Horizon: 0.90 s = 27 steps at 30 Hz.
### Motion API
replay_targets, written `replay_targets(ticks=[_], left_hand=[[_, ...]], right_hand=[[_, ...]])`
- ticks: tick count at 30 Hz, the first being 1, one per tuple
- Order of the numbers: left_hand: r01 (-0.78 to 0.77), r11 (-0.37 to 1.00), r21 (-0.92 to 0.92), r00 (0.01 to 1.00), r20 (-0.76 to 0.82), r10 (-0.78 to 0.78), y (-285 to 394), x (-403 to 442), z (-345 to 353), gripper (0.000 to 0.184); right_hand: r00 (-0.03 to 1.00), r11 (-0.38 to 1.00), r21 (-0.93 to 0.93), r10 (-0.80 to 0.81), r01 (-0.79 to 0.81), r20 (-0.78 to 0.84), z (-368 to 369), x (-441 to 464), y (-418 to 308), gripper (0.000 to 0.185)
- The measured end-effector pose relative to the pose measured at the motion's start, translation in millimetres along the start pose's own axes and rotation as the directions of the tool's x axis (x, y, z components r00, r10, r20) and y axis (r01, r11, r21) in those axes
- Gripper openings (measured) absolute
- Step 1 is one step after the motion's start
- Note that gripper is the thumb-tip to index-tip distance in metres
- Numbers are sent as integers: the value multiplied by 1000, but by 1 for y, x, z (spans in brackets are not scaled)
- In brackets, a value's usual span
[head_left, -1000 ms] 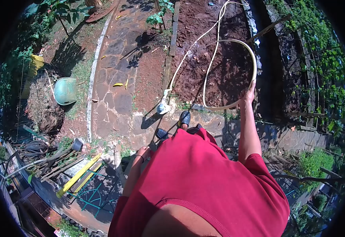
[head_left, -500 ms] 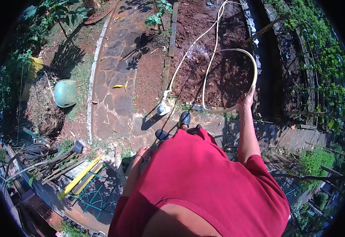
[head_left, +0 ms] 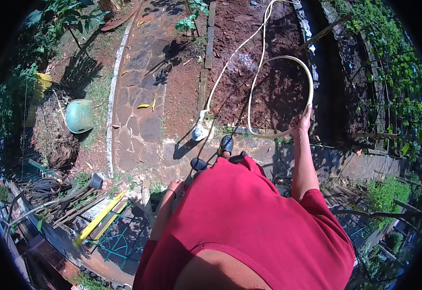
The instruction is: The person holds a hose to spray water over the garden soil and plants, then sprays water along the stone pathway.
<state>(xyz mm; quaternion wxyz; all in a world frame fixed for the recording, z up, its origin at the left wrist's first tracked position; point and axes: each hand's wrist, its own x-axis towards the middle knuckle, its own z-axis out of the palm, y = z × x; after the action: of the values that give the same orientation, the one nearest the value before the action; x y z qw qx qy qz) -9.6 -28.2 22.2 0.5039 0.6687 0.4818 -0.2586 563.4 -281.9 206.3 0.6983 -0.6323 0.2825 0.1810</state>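
Observation:
My right hand (head_left: pixel 300 123) is closed around a pale yellow garden hose (head_left: pixel 311 84), arm stretched forward over the edge of a reddish-brown soil bed (head_left: pixel 281 92). From this hand one part of the hose arches up and curls left over the soil. Another part loops down and runs back toward the top of the bed. Near the arch's far end, a wet patch (head_left: pixel 245 62) glistens on the soil. My left hand (head_left: pixel 175 186), with a dark band at the wrist, hangs low beside my red shirt (head_left: pixel 249 203); its fingers are too small and partly hidden to read.
The hose also runs to a white pipe fitting (head_left: pixel 199 131) in front of my dark shoes (head_left: pixel 227 143). Left lies a stone path (head_left: pixel 140 121) with a white kerb (head_left: pixel 110 125). A green bucket-like container (head_left: pixel 79 116), sticks and a yellow bar (head_left: pixel 99 218) lie further left.
The arched part of the hose has shifted very slightly up. My right hand keeps its hold, and my left hand stays at my side.

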Motion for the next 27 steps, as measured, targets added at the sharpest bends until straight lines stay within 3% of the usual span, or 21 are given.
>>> replay_targets(ticks=[4,11,14,16,23,25,27], left_hand=[[11,998,67,999,-43,-8,-3,1,1,42],[11,998,67,999,-34,-9,-12,7,5,41],[66,997,25,998,-3,-66,33,-30,-10,39],[68,998,-12,997,-21,-68,32,-30,-9,38],[29,999,-40,997,-71,-31,-2,-6,5,38],[-5,998,-69,998,-56,1,-5,-5,6,39],[-3,997,-76,999,-47,0,-4,-8,5,38]], right_hand=[[996,999,-19,-50,49,-73,4,0,4,67],[999,998,-33,-45,44,-19,3,-5,3,67],[999,999,-32,-31,30,-18,2,-5,4,67],[990,998,-32,-59,55,-132,3,-5,3,65],[982,998,8,-53,55,-183,-16,12,-2,65],[927,993,18,-99,113,-361,-14,15,-4,66],[930,993,39,-92,113,-354,-18,13,-9,67]])
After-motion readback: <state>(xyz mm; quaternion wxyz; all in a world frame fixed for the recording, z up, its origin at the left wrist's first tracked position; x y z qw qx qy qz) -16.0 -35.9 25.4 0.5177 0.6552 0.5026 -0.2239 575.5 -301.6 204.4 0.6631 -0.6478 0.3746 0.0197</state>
